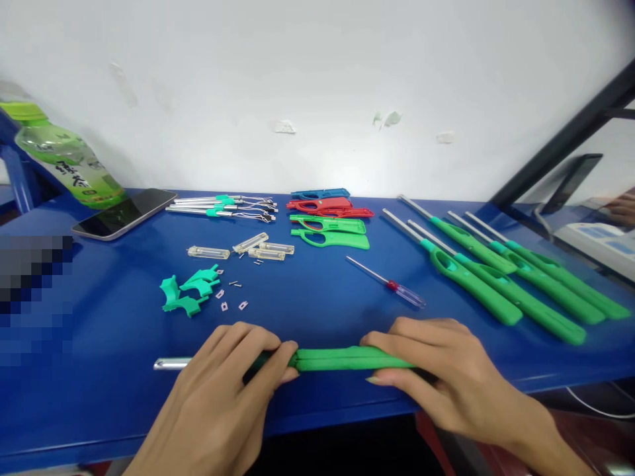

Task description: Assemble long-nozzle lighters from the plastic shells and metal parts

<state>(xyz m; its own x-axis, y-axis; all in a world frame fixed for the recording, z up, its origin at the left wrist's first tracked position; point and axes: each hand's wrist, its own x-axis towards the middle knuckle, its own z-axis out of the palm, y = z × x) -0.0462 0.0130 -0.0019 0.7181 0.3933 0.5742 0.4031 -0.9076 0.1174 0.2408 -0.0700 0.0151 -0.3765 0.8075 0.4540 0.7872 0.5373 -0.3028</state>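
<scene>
A green long-nozzle lighter (342, 358) lies along the near edge of the blue table (307, 297), its metal tube (171, 363) pointing left. My left hand (223, 390) is closed over the lighter's front part, thumb and fingers pinching it. The handle end is covered by my right hand (436, 370), fingers pressed down and wrapped round it. Both hands grip the same lighter.
Several finished green lighters (506, 277) lie at the right, a screwdriver (389, 283) in the middle. Red, blue and green shell halves (330, 221), metal tubes (223, 207), clear tanks (248, 250), green triggers (191, 291) and small parts sit further back. A phone (124, 213) and bottle (64, 155) lie at the left.
</scene>
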